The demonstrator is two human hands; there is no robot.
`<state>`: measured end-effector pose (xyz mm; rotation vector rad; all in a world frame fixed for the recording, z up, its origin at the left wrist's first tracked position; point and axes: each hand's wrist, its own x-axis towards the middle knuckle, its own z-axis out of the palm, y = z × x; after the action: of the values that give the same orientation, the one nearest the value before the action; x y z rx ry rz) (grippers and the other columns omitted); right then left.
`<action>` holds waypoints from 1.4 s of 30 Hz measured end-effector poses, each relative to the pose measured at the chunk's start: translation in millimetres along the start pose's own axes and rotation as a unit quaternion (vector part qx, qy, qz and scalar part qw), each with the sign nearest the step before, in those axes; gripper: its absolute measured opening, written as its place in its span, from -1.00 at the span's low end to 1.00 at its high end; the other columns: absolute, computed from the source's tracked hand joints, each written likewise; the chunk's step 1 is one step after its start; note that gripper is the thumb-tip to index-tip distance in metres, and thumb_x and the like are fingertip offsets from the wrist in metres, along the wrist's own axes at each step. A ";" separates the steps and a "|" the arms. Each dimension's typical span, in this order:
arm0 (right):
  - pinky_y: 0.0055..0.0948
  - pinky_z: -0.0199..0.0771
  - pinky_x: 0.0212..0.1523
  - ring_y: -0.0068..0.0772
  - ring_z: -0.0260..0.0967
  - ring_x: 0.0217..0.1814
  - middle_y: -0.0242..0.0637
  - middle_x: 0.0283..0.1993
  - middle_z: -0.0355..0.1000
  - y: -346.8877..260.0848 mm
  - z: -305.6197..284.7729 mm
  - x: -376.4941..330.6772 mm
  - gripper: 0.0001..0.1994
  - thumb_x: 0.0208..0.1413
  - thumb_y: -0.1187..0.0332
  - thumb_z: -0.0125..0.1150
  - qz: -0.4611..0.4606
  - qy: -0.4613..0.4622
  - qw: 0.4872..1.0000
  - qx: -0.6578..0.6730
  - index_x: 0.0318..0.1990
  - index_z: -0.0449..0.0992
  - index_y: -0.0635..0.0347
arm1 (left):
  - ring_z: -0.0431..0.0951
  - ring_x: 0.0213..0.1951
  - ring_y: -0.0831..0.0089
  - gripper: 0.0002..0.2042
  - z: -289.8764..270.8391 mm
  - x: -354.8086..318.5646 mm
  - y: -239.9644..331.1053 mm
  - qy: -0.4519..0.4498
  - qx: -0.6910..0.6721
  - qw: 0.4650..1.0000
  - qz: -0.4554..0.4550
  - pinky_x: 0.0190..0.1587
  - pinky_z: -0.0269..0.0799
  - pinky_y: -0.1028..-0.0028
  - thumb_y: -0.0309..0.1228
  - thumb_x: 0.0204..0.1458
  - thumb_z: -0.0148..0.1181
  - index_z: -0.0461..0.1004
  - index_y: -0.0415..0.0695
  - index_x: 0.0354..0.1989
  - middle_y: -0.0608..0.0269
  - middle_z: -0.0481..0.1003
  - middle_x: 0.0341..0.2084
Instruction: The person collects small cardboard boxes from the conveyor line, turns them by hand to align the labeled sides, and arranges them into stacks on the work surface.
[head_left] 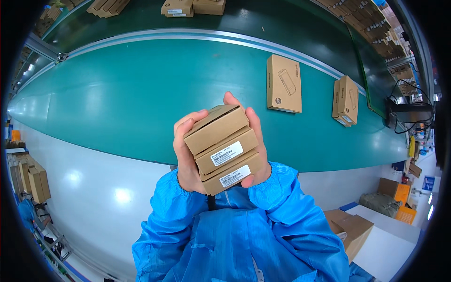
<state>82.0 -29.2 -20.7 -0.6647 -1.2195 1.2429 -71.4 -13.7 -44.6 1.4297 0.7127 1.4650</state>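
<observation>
Hands, left (184, 157) and right (255, 141), were each closed on a side of a stack of three small cardboard boxes (223, 149), held chest-high over the green conveyor belt (117, 103). Squeezed only at the sides, the tilted stack could shear, and the top box looked likeliest to slide out and drop onto the belt.

Setting: factory packing line. Evidence: long green conveyor belt (141, 94) carrying small brown cardboard boxes (283, 83); more cartons stacked along far side (371, 23) and on floor (354, 230); blue cleanroom-style smock sleeves (282, 202).
</observation>
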 end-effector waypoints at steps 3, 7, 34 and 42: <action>0.01 -0.16 0.51 0.16 -0.37 0.63 0.13 0.60 -0.40 2.7 -3.8 0.0 0.35 -0.33 -0.43 0.45 -0.034 -0.020 0.999 -0.016 0.55 -0.21 -0.06 | 0.36 0.24 0.13 -0.41 8.0 -1.4 2.3 0.035 0.015 0.999 -0.017 0.23 0.41 0.17 -0.27 0.25 0.13 0.02 0.05 0.40 -0.05 0.21 0.28; 0.02 -0.16 0.50 0.17 -0.38 0.63 0.14 0.59 -0.41 3.2 -2.9 -2.5 0.35 -0.32 -0.43 0.45 -0.024 -0.011 1.000 -0.007 0.55 -0.22 -0.05 | 0.42 0.19 0.15 -0.45 3.8 1.9 4.1 0.034 0.031 0.998 -0.033 0.19 0.46 0.20 -0.27 0.25 0.13 0.08 -0.06 0.35 -0.04 0.27 0.24; 0.07 -0.18 0.50 0.22 -0.39 0.63 0.16 0.59 -0.35 1.6 -2.5 -2.0 0.31 -0.27 -0.43 0.42 -0.029 -0.010 0.999 -0.032 0.55 -0.21 -0.04 | 0.42 0.19 0.12 -0.46 6.6 -4.1 -3.1 0.061 -0.029 0.997 -0.030 0.16 0.50 0.19 -0.23 0.29 0.07 0.05 0.02 0.38 -0.07 0.24 0.27; 0.07 -0.18 0.50 0.22 -0.38 0.63 0.16 0.59 -0.35 0.3 -1.8 -1.3 0.31 -0.27 -0.43 0.42 -0.020 -0.001 1.000 -0.023 0.55 -0.20 -0.03 | 0.44 0.17 0.14 -0.51 -4.6 -0.3 -3.2 0.047 0.004 0.987 -0.151 0.16 0.50 0.21 -0.25 0.31 0.02 0.10 -0.05 0.36 -0.07 0.29 0.24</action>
<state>83.7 -30.0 -21.9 -0.6707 -1.2605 1.1857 -75.2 -11.8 -48.3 1.2034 0.9498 1.2992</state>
